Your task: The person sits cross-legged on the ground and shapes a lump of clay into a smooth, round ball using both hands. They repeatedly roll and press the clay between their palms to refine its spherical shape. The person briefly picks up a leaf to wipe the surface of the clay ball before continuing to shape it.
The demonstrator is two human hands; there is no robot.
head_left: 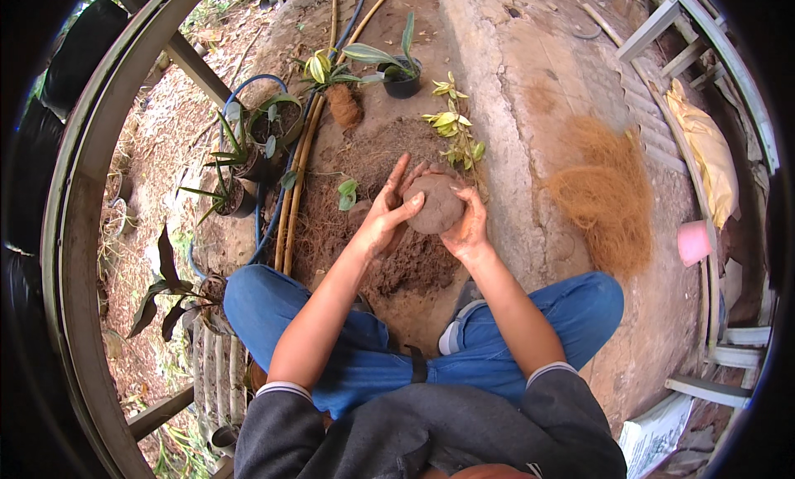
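Note:
A smooth, rounded ball of brown soil sits between my two hands above a mound of loose dark soil. My left hand presses its thumb on the ball's left side, its fingers stretched up along the far side. On the right, my right hand cups the ball, fingers curled behind it and partly hidden. Both hands are smeared with soil. Just left of the mound a small green-leafed cutting shows. Beyond it lies a plant with a brown fibre-wrapped root ball.
A potted striped-leaf plant stands at the far side, with a yellow-green leafy cutting nearer. Brown coconut-like fibre is heaped on the right. Bamboo poles and a blue hose run along the left, beside several potted plants.

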